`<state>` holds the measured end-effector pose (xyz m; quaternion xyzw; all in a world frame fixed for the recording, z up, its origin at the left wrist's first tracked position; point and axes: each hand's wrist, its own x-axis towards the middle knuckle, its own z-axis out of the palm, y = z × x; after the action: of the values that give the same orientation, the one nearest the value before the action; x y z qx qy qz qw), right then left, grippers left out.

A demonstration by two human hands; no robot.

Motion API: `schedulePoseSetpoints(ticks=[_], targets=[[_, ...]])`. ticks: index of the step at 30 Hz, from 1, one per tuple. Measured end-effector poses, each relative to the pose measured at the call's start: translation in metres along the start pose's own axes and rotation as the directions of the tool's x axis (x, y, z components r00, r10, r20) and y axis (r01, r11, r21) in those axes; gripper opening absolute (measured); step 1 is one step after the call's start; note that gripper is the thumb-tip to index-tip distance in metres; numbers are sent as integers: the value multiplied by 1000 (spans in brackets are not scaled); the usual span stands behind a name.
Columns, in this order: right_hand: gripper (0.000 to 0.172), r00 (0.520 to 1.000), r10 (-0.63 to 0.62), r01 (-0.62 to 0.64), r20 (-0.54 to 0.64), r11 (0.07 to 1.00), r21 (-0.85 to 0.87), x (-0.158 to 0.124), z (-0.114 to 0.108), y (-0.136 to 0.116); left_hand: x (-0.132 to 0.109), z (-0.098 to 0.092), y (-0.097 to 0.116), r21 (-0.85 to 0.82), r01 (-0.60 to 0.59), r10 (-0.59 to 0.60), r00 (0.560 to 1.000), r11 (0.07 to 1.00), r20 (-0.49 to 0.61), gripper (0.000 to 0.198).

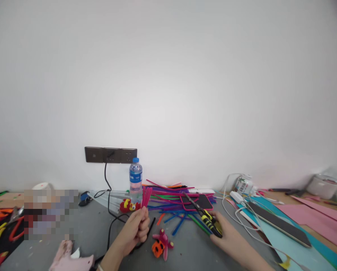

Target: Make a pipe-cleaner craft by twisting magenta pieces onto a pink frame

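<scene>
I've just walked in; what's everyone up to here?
A person's left hand holds a bundle of pink strips upright. The right hand holds a yellow-and-black-handled tool, apart from the bundle. On the grey table, a small pink-and-orange figure lies between the arms, with loose coloured strips beyond.

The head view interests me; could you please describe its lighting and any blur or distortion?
Head view: the wall is brightest mid-frame, the top right corner darkest; same view: left hand and right hand keep clear outlines, coarse pixel blocks mask a patch at left, and the tub near the right edge looks soft and stretched.
</scene>
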<state>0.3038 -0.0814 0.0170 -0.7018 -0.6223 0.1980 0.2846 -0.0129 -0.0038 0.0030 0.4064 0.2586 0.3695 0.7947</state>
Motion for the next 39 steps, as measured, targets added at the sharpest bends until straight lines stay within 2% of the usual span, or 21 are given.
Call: schedulePoseSetpoints(ticks=[1, 2, 3, 5, 6, 8, 11, 12, 14, 16, 17, 20, 24, 27, 33, 39], targets=[[55, 998, 31, -41, 55, 980, 194, -3, -3, -4, 0, -1, 0, -2, 1, -1, 1000, 1000, 3, 55], [53, 988, 52, -104, 143, 916, 388, -6, -5, -11, 0, -2, 1, -6, 3, -3, 1000, 1000, 7, 55], [50, 971, 46, -174, 235, 811, 558, -7, -7, -19, -1, -2, 2, -11, 11, -11, 1000, 1000, 13, 55], [48, 902, -115, -285, 417, 568, 772, -4, -4, -40, -3, -2, 3, -25, 29, -28, 999, 999, 25, 55], [48, 847, -215, -345, 487, 476, 809, 0, 1, -52, -3, -1, 4, -35, 35, -34, 999, 999, 31, 56], [46, 769, -367, -405, 523, 353, 844, 11, 17, -73, -4, -2, 4, -58, 36, -34, 999, 998, 39, 56], [48, 724, -469, -441, 506, 251, 862, 30, 48, -86, -3, -6, 4, -64, 21, -18, 999, 998, 40, 55], [48, 712, -479, -456, 514, 243, 856, 34, 56, -84, -2, -8, 3, -53, 19, -17, 999, 998, 39, 55], [51, 630, -515, -537, 581, 252, 805, 40, 65, -72, 0, -12, 2, -18, 13, -12, 1000, 1000, 27, 53], [53, 552, -516, -603, 655, 296, 741, 42, 65, -54, 1, -15, 1, 21, 11, -11, 1000, 1000, 6, 52], [55, 528, -510, -610, 679, 329, 721, 41, 62, -46, 1, -16, 1, 38, 11, -10, 1000, 999, -6, 52], [56, 499, -476, -596, 724, 418, 686, 39, 54, -29, 0, -13, 1, 67, 22, -21, 1000, 997, -13, 53], [53, 443, -478, -618, 758, 450, 645, 38, 53, -23, -2, -4, 1, 86, 61, -64, 998, 994, 27, 53], [48, 424, -483, -627, 766, 454, 633, 37, 57, -24, -3, 0, -1, 105, 87, -94, 994, 991, 62, 51], [46, 437, -523, -643, 732, 388, 660, 32, 54, -33, -3, 3, -7, 155, 116, -130, 988, 981, 86, 50], [47, 406, -483, -643, 776, 452, 618, 30, 48, -43, -5, 5, -8, 227, 138, -164, 981, 964, 99, 50]])
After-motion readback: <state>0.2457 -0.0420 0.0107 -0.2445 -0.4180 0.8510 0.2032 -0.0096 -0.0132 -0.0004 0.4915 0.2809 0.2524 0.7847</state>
